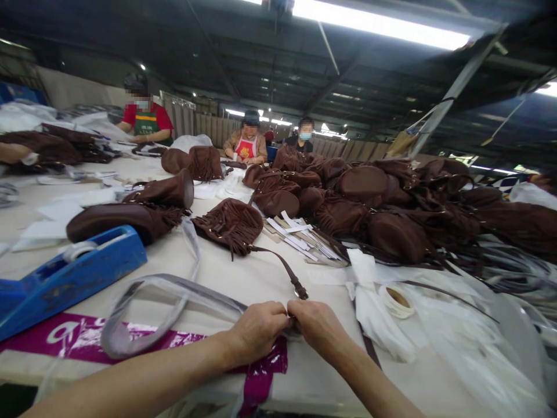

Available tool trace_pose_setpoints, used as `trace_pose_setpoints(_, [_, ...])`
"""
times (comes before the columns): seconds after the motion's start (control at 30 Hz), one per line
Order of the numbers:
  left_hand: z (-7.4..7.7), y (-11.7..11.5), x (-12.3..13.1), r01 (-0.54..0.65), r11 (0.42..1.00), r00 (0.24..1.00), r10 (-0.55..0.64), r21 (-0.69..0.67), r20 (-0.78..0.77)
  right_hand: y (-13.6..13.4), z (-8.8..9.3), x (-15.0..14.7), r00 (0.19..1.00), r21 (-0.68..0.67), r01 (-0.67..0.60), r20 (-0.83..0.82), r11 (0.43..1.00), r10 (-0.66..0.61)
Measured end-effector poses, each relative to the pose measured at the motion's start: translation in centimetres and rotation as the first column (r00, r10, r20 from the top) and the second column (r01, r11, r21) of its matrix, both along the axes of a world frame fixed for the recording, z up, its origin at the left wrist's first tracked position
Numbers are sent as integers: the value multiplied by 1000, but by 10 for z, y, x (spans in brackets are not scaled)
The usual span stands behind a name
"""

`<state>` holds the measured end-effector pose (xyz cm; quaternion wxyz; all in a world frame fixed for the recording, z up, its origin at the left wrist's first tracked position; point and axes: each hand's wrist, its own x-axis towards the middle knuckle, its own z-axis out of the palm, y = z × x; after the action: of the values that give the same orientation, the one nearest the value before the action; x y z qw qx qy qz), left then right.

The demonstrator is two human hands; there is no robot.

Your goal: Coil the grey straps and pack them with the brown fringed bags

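My left hand (pixel 256 331) and my right hand (pixel 319 328) meet near the front edge of the table, both with fingers curled closed. Between them they pinch the end of a brown leather strap (pixel 281 264) that runs back to a brown fringed suede bag (pixel 230 223). A strap wrapped in clear plastic (pixel 174 287) loops away to the left from my left hand. What sits inside the pinch is hidden by my fingers.
A blue tape dispenser (pixel 65 276) stands at the left. A tape roll (pixel 397 301) and clear plastic wrappers (pixel 478 325) lie at the right. A large heap of brown fringed bags (pixel 391 203) fills the right back. Paper tags (pixel 300 235) lie mid-table. Three people work at the far side.
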<state>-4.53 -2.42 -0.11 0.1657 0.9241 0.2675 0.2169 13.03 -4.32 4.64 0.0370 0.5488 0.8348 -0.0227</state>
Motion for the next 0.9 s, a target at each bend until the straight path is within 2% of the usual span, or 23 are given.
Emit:
trace_pose_setpoints(0.17, [-3, -1, 3, 15, 999, 1000, -14, 36, -18, -6, 4, -3, 999, -23, 27, -45, 999, -28])
trace_pose_setpoints(0.33, [-5, -2, 1, 31, 993, 999, -27, 111, -42, -15, 1, 1, 976, -17, 42, -215, 999, -45])
trace_pose_setpoints(0.5, [-12, -1, 2, -13, 983, 999, 19, 185, -30, -12, -2, 2, 969, -41, -15, -249, 999, 4])
trace_pose_setpoints(0.63, [-13, -1, 1, -73, 984, 997, 71, 161, 21, -9, -2, 5, 953, -19, -7, -304, 1000, 0])
trace_pose_setpoints(0.7, [-6, -2, -3, -63, 992, 996, 56, 106, 65, -14, -1, 9, 899, 3, -17, -437, 1000, 16])
trace_pose_setpoints(0.77, [8, -1, -9, -22, 1000, 989, 22, -4, 148, -21, 1, 14, 805, -18, -64, -592, 998, 40])
trace_pose_setpoints(0.83, [28, 1, -16, 54, 986, 971, -15, -157, 239, -30, 7, 18, 748, -74, -111, -663, 991, 34])
trace_pose_setpoints(0.9, [53, 5, -23, 161, 933, 951, -59, -322, 303, -36, 18, 18, 753, -125, -121, -658, 985, 9])
